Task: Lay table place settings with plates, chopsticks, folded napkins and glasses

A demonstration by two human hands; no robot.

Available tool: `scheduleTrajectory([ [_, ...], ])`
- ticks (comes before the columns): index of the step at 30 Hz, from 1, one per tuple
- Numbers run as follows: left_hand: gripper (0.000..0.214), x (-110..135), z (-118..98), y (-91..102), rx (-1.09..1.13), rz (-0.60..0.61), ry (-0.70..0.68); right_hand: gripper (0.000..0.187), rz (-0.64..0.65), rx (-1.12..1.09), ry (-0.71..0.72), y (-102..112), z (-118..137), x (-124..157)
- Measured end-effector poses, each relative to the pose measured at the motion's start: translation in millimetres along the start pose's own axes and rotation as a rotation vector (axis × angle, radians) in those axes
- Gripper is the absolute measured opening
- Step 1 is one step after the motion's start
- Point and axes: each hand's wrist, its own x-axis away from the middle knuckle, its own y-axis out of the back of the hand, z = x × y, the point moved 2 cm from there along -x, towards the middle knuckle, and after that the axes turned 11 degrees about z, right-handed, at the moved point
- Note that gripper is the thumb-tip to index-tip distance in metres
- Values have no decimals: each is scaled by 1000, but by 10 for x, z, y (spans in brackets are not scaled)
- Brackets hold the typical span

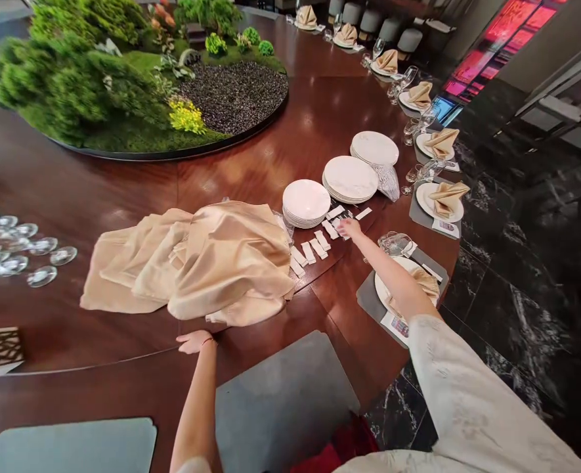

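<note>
My right hand [350,228] reaches across the table to the rows of small white strips [321,240]. Its fingers are bunched at the strips beside some dark, thin pieces; what they grip is too small to make out. My left hand [195,341] lies by the table's inner seam, fingers stretched out and holding nothing. Just beyond it is a loose heap of beige cloth napkins [231,256]. White plates stand in three stacks behind the strips: a small near stack [306,200], a larger middle stack [350,177] and a far stack [375,148].
A grey placemat [275,401] lies before me, another placemat [73,447] to its left. A set plate [393,279] is under my right forearm. More settings with folded napkins [448,197] follow the rim. Stemmed glasses [14,246] crowd the left; a miniature garden [137,98] fills the centre.
</note>
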Motion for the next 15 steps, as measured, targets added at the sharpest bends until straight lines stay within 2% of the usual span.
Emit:
scheduleTrajectory([
  [2,52,-44,175,66,110,-237,357,10,-190,-108,-38,187,124,-408],
  [3,55,-54,236,102,179,-331,468,8,-271,-163,-59,270,161,-561],
  [4,59,-65,279,140,247,-389,520,6,-331,-206,-80,343,182,-687],
  [6,61,-91,338,232,322,-425,556,5,-413,-258,-129,465,177,-866],
  [9,59,-131,414,415,335,-444,579,11,-443,-319,-186,578,66,-1012],
  [13,63,-213,541,682,309,-452,620,27,-491,-495,-223,573,-179,-1077],
  [15,70,-287,565,794,213,-383,497,30,-500,-523,-227,523,-285,-1094],
])
